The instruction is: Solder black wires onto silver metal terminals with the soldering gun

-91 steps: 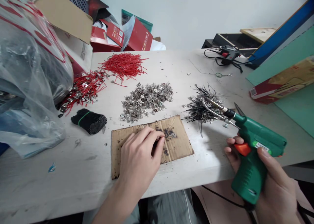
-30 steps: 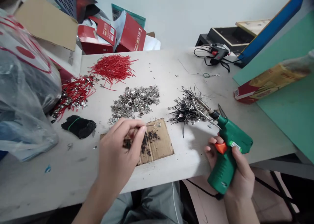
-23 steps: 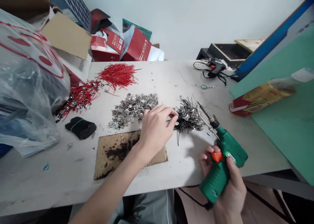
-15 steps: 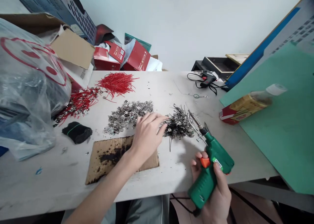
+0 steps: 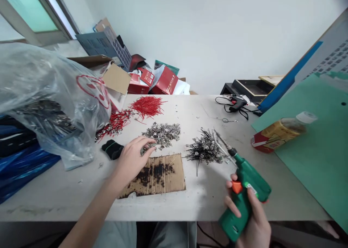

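Observation:
My right hand (image 5: 251, 211) grips a green soldering gun (image 5: 248, 183) with an orange trigger, its tip pointing up and to the left. That tip is close to a pile of black wires with silver metal terminals (image 5: 205, 148). My left hand (image 5: 134, 155) reaches to the near left edge of a heap of loose silver metal terminals (image 5: 164, 132). Its fingers are curved, with a small gap between thumb and fingertips. Under the left wrist lies a cardboard piece (image 5: 174, 175) with dark burn stains. A black wire bundle (image 5: 111, 149) with a green band is partly behind this hand.
Red wires (image 5: 148, 106) and red wires with terminals (image 5: 116, 125) lie at the back left, beside a clear plastic bag (image 5: 73, 132). A drink bottle (image 5: 282, 132) lies on a green sheet (image 5: 310, 168) at right. Behind are a black corded tool (image 5: 239, 105) and red boxes (image 5: 165, 80).
My left hand has moved left from the black wire pile to the silver terminal heap. The head view has shifted left and up. My right hand still holds the soldering gun.

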Motion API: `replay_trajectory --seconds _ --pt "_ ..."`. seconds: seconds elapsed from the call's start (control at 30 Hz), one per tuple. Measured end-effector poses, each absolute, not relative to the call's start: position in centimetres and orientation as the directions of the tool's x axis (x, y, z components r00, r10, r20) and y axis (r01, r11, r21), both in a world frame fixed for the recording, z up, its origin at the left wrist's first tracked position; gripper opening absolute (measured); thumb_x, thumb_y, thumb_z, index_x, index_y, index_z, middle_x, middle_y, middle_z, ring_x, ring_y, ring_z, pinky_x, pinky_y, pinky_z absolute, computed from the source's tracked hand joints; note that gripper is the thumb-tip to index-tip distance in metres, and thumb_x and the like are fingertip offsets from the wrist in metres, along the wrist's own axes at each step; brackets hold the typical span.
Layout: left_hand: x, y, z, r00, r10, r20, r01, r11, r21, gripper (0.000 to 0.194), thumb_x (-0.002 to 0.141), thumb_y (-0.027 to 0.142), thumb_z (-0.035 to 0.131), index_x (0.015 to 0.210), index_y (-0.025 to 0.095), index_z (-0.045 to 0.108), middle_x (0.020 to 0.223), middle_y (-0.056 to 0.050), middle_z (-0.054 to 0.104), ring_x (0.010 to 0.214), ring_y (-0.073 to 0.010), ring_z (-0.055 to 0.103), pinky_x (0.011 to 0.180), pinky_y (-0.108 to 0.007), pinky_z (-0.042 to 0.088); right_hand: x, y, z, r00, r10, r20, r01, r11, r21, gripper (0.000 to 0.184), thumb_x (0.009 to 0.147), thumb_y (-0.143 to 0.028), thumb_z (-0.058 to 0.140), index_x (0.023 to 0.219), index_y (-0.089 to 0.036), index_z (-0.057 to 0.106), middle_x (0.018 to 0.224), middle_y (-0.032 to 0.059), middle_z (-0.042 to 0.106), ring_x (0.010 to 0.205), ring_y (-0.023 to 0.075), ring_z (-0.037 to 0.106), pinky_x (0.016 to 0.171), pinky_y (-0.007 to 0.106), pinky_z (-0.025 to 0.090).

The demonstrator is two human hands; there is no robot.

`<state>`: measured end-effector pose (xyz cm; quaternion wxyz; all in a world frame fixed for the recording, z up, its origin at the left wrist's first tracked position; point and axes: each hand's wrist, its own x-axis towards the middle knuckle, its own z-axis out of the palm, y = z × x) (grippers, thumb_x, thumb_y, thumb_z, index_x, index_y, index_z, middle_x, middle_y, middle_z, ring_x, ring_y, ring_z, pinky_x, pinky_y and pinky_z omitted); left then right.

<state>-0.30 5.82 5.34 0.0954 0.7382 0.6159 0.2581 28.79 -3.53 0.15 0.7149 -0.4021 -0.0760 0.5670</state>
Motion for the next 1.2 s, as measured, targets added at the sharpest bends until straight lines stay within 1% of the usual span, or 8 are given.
replay_trajectory --seconds 0.03,0.13,0.2,0.3,0.43,0.73,1.1,1.2 --pt "-0.3 6.4 5.3 0.131 0.961 0.245 0.877 -0.228 0.424 0.016 0.094 0.026 0.059 0.105 0.022 0.069 0.103 -0.004 0.072 0.091 -0.0206 0.068 0.084 -0.034 0.052 28.9 -3.0 1.2 0.36 0.87 -0.336 -0.753 0.058 -0.656 0.037 0.084 -0.034 0.072 0.118 -0.02 0.07 0.103 0.0079 0.062 0.083 0.0147 0.063 0.036 0.01 0.038" --pt "0.7 8.3 5.2 0.224 0.956 0.19 0.914 -0.274 0.3 0.014 0.093 0.026 0.063 0.105 0.023 0.07 0.107 -0.004 0.072 0.098 -0.0232 0.067 0.087 -0.038 0.051 29.2 -0.5 5.0 0.468 0.872 -0.143 -0.713 0.277 -0.645 0.035 0.088 -0.031 0.065 0.119 -0.014 0.07 0.106 0.0086 0.058 0.083 0.0116 0.058 0.04 0.008 0.04" --pt "1.7 9.3 5.0 0.272 0.949 0.162 0.916 -0.307 0.259 0.011 0.09 0.025 0.068 0.1 0.023 0.072 0.102 -0.004 0.072 0.098 -0.0244 0.066 0.088 -0.04 0.049 29.6 1.9 7.6 0.503 0.864 0.003 -0.679 0.397 -0.618 0.032 0.089 -0.026 0.063 0.118 -0.013 0.07 0.107 0.0075 0.057 0.085 0.0098 0.057 0.042 0.006 0.039" --pt "2.8 10.2 4.7 0.322 0.936 0.139 0.91 -0.347 0.228 0.007 0.087 0.022 0.071 0.094 0.022 0.074 0.098 -0.005 0.072 0.099 -0.0266 0.066 0.09 -0.043 0.046 30.0 5.9 10.4 0.533 0.83 0.165 -0.63 0.52 -0.577 0.023 0.09 -0.019 0.056 0.103 -0.011 0.073 0.108 0.0091 0.057 0.085 0.0107 0.056 0.043 0.009 0.04" --pt "3.1 10.5 4.1 0.35 0.927 0.138 0.902 -0.373 0.216 0.006 0.089 0.021 0.069 0.091 0.022 0.075 0.095 -0.004 0.072 0.099 -0.0271 0.067 0.089 -0.043 0.044 29.6 10.3 10.8 0.47 0.841 0.268 -0.602 0.527 -0.599 0.015 0.085 -0.019 0.061 0.093 -0.016 0.073 0.104 0.0072 0.058 0.084 0.012 0.057 0.046 0.013 0.041" --pt "3.7 10.7 3.3 0.352 0.921 0.167 0.9 -0.382 0.21 0.011 0.094 0.024 0.063 0.09 0.022 0.073 0.096 -0.003 0.071 0.096 -0.0233 0.064 0.089 -0.04 0.041 27.6 13.5 5.1 0.459 0.881 0.118 -0.585 0.399 -0.706 0.02 0.078 -0.026 0.073 0.095 -0.016 0.068 0.095 0.0054 0.064 0.076 0.0141 0.062 0.049 0.019 0.041" --pt "3.5 10.4 2.5 0.374 0.916 0.144 0.88 -0.399 0.256 0.009 0.096 0.025 0.064 0.091 0.022 0.071 0.098 -0.001 0.068 0.099 -0.0217 0.062 0.087 -0.038 0.038 27.9 13.6 4.6 0.428 0.903 0.04 -0.61 0.322 -0.724 0.022 0.076 -0.027 0.073 0.094 -0.014 0.068 0.094 0.0057 0.063 0.074 0.0139 0.059 0.051 0.021 0.042" --pt "3.2 10.3 2.5 0.387 0.909 0.157 0.853 -0.417 0.313 0.01 0.098 0.027 0.063 0.093 0.023 0.071 0.099 -0.001 0.068 0.1 -0.0209 0.061 0.088 -0.038 0.039 27.9 13.6 4.6 0.429 0.903 0.025 -0.611 0.31 -0.729 0.02 0.076 -0.026 0.071 0.093 -0.015 0.068 0.094 0.0058 0.064 0.072 0.0136 0.059 0.051 0.021 0.043"
